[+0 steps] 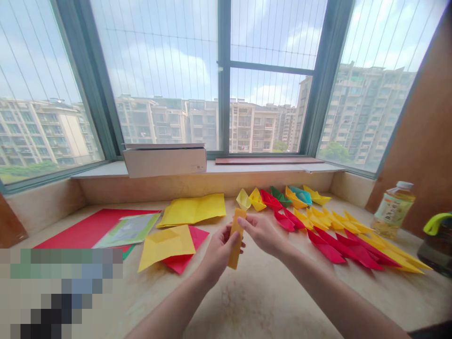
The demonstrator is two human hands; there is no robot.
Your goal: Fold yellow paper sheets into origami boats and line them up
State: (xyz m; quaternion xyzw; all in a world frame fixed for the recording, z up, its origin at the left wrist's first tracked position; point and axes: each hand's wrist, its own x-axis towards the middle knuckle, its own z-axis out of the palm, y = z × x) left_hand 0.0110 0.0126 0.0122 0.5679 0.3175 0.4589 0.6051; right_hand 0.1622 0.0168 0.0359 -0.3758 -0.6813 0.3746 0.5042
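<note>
A narrow strip of folded yellow-orange paper (234,256) is held upright between my two hands, above the stone-like surface. My left hand (221,247) grips it around the middle, thumb in front and fingertips showing past its right edge. At its upper end, my right hand (259,230) pinches the paper with thumb and fingers. Just beyond the strip stands a pale yellow paper boat (243,199). Left of my hands, a creased yellow sheet (165,245) partly covers a red sheet (181,263).
Several folded paper boats (271,200) and pointed red paper pieces (353,249) line the right side, near a drink bottle (393,209) and a dark container (438,249). At left lie yellow sheets (192,209) and red paper (81,230). A white box (164,161) rests on the sill.
</note>
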